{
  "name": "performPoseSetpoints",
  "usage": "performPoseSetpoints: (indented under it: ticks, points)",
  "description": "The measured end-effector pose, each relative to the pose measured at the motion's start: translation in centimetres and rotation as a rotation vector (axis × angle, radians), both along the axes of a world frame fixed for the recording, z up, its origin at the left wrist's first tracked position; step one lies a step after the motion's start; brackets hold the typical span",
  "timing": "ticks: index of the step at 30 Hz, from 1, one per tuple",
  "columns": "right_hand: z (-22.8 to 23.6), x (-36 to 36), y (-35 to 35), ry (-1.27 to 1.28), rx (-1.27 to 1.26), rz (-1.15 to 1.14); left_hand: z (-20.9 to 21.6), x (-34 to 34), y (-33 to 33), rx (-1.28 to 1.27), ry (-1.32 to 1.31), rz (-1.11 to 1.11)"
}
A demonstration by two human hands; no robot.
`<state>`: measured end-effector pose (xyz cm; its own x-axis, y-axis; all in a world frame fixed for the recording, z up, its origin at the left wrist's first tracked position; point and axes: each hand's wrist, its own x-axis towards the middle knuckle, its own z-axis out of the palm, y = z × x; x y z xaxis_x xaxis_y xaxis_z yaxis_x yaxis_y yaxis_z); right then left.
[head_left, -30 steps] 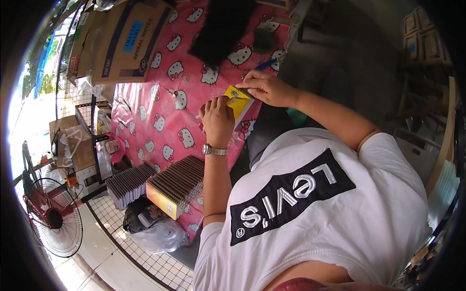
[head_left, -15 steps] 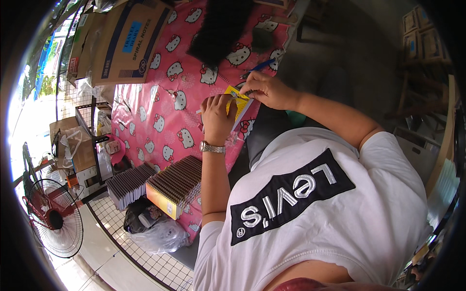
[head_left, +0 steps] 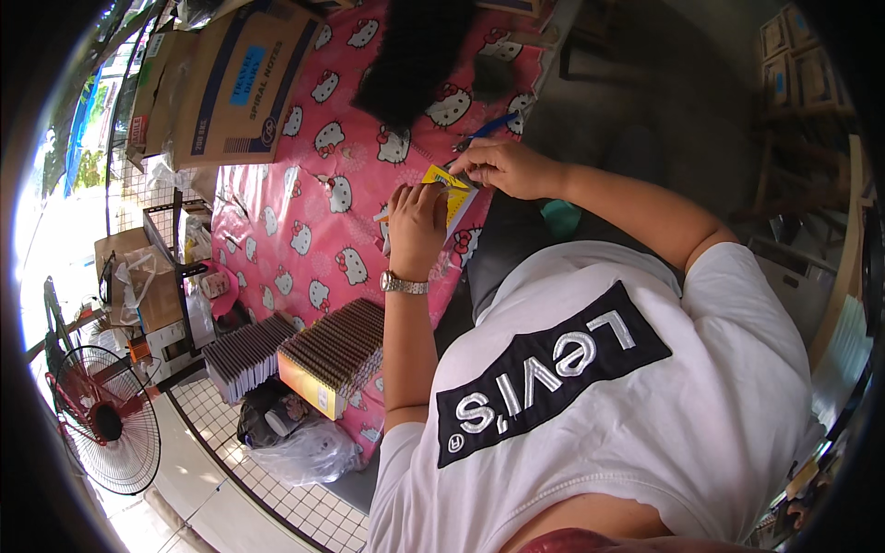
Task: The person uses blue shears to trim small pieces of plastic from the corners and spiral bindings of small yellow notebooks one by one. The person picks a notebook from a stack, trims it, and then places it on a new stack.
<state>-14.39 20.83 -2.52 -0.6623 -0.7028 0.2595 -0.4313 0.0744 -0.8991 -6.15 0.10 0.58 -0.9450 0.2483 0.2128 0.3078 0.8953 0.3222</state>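
Note:
A small yellow-covered notebook (head_left: 455,205) with white page edges is at the near right edge of the pink table. My left hand (head_left: 418,210), a metal watch on its wrist, is closed over the notebook's left side, fingers curled across the cover. At the far right corner of the notebook, my right hand (head_left: 502,170) has its fingers drawn together in a pinch. Whatever is between those fingertips is too small to make out. Just beyond the right hand lies a blue-handled tool (head_left: 490,129), partly hidden.
A pink patterned cloth (head_left: 304,198) covers the table. Black coil-like material (head_left: 415,64) is heaped at the far side. A large cardboard box (head_left: 241,88) stands far left. Two rows of spiral notebooks (head_left: 336,346) (head_left: 244,355), a plastic bag (head_left: 309,450) and a fan (head_left: 109,419) are left.
My right hand has shifted slightly at the notebook's corner, its fingers lower and flatter. My left hand stays on the notebook, and the view has tilted a little.

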Motion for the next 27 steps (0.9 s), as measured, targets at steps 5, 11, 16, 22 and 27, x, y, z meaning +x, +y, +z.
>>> performPoseSetpoints:
  ticks: [5,11,16,22,27]
  points:
    - [0.2,-0.2,0.4,0.071,-0.068,0.040,0.0,0.0,0.0,-0.002,0.036,-0.021]
    - [1.6,0.0,0.0,-0.109,0.090,0.040,-0.5,0.4,0.5,-0.017,0.084,0.035]
    - [4.2,0.2,-0.5,-0.017,0.369,0.042,-0.3,0.4,0.6,-0.059,0.065,0.012]
    - [3.6,-1.7,-2.2,-0.225,0.285,0.240,-0.1,0.6,0.3,-0.038,0.062,0.005]
    - [-3.2,-12.0,-0.1,0.377,0.406,-0.212,-0.2,0.6,0.1,-0.136,0.038,0.031]
